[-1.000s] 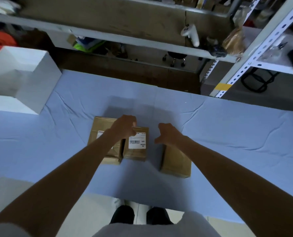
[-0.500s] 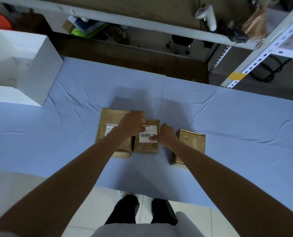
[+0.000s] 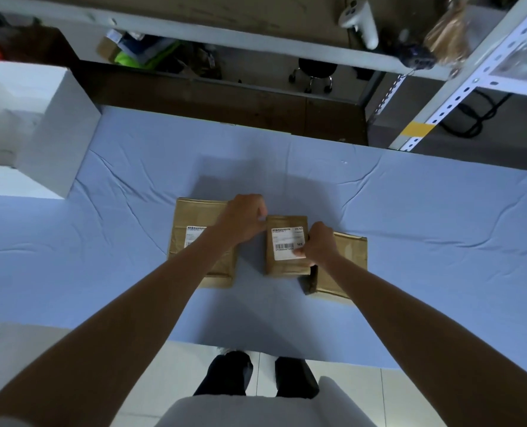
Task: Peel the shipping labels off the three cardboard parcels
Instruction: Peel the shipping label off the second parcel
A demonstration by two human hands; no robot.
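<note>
We note three cardboard parcels in a row on the tabletop (image 3: 410, 226), which is covered by a creased pale-blue cloth. The left hand (image 3: 243, 220) curls on the far left corner of the middle parcel (image 3: 287, 268). The right hand (image 3: 319, 246) grips its right edge, thumb on the white label (image 3: 287, 241). The left parcel (image 3: 194, 217) and right parcel (image 3: 350, 257) lie just beside it. A white box (image 3: 56, 134) sits far left, with metal shelving (image 3: 471, 81) beyond.

Single head-worn wide-angle view, looking steeply down.
We look from above over our own forearms (image 3: 133, 318) onto the blue-covered table (image 3: 410, 211) close below, shelving (image 3: 256, 35) beyond its far edge.
</note>
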